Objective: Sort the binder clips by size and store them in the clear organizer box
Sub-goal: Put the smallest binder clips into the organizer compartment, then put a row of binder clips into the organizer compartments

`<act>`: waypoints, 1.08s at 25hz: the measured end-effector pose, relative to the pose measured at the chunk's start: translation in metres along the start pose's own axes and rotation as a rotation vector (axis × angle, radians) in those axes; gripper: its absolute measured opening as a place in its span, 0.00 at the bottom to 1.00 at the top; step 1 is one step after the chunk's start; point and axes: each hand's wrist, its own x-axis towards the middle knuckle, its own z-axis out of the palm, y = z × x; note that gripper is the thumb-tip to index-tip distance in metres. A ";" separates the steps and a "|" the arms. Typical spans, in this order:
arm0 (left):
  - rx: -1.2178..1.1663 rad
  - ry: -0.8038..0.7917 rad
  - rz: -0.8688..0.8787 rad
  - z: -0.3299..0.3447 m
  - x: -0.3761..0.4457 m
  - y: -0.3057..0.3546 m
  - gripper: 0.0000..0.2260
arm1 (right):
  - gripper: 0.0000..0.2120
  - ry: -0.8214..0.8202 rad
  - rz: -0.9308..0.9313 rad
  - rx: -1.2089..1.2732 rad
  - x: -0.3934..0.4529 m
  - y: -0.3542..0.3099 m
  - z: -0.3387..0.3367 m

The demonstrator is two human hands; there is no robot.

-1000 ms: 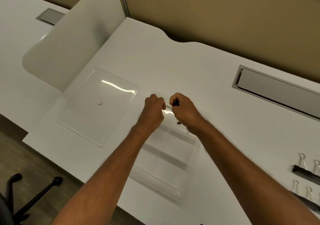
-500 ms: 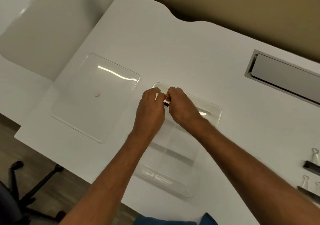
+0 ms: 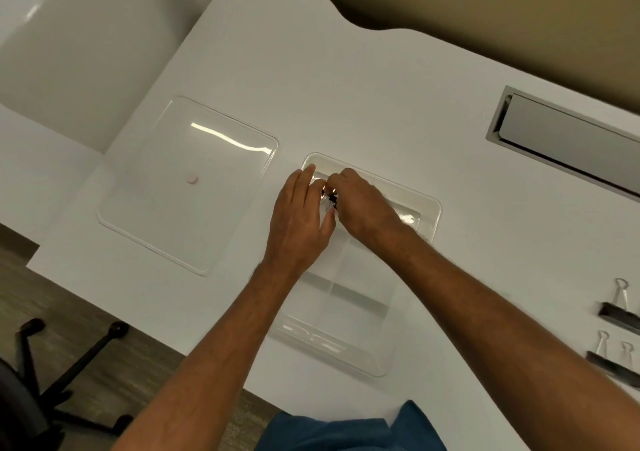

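Both hands meet over the far left compartment of the clear organizer box (image 3: 429,208): your right hand (image 3: 363,204) curls its fingers around a cluster of small black binder clips (image 3: 330,199), and your left hand (image 3: 301,215) rests beside it with fingers fairly straight, fingertips at the box's far left corner, touching the clips from the left. The clips sit directly under and between your hands, so the drop is straight down; the right hand has them, and their long axis is too hidden to tell. What already lies in that compartment is covered by your hands; the nearer compartments look empty. Left of the box lies its clear lid (image 3: 187,187), flat on the worktop (image 3: 346,86). Well to the right, near the edge of view, larger binder clips (image 3: 620,315) wait unsorted.
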 end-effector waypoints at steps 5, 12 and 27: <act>0.073 -0.029 0.047 -0.004 0.000 0.000 0.21 | 0.07 0.187 -0.029 0.115 -0.019 0.012 -0.008; 0.048 -0.039 0.097 -0.016 -0.008 0.043 0.20 | 0.05 0.446 -0.001 0.152 -0.090 0.053 -0.016; -0.100 -0.283 0.412 0.062 -0.142 0.267 0.18 | 0.08 0.651 0.372 0.269 -0.379 0.223 0.004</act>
